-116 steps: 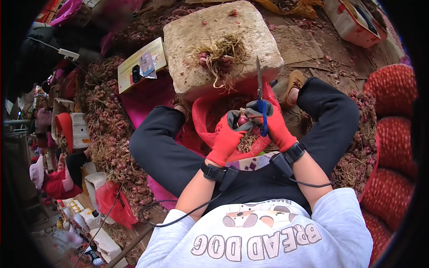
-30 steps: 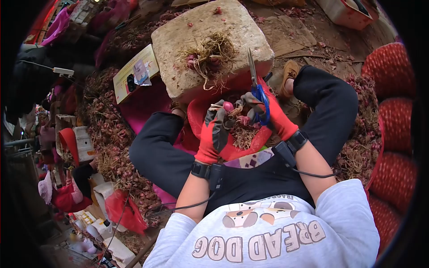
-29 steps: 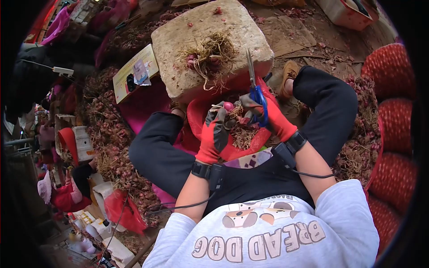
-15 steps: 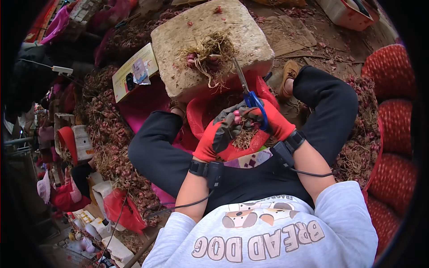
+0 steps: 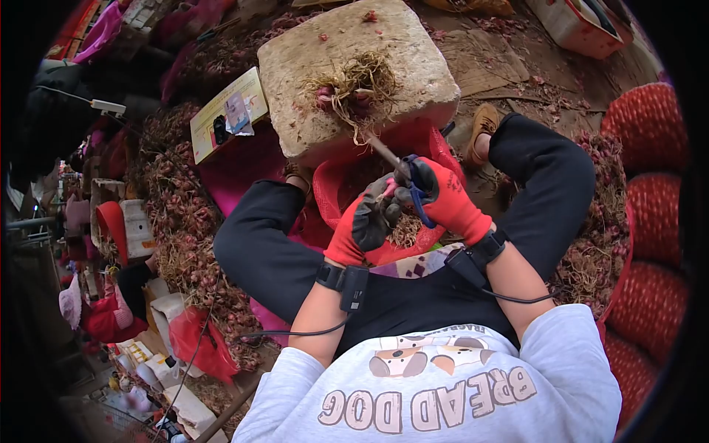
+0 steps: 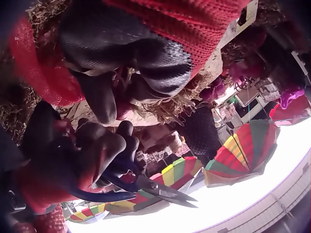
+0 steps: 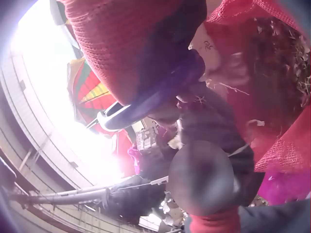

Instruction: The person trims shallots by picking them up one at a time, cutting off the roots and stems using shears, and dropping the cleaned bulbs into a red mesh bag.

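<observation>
Both hands wear red gloves with dark grey palms and meet above an open red mesh bag (image 5: pixel 325 193). The left hand (image 5: pixel 369 220) pinches a small pink shallot (image 5: pixel 389 187), mostly hidden by its fingers. In the right hand (image 5: pixel 442 198) is a pair of scissors (image 5: pixel 385 152) with blue handles, the blades pointing up and left toward the pale block. The left wrist view shows the scissors (image 6: pixel 163 190) with their blades slightly apart. Right fingertips are close beside the shallot.
A bunch of shallots with dry roots and stalks (image 5: pixel 354 87) lies on the pale block (image 5: pixel 310 55) ahead. Heaps of shallots (image 5: pixel 177 221) spread at the left. Full red mesh sacks (image 5: pixel 650 214) line the right. A yellow board (image 5: pixel 207 136) carries small items.
The scissors have swung from pointing upward to pointing up-left. The hands, apart a second ago, are now together, and the shallot is more covered by the left fingers.
</observation>
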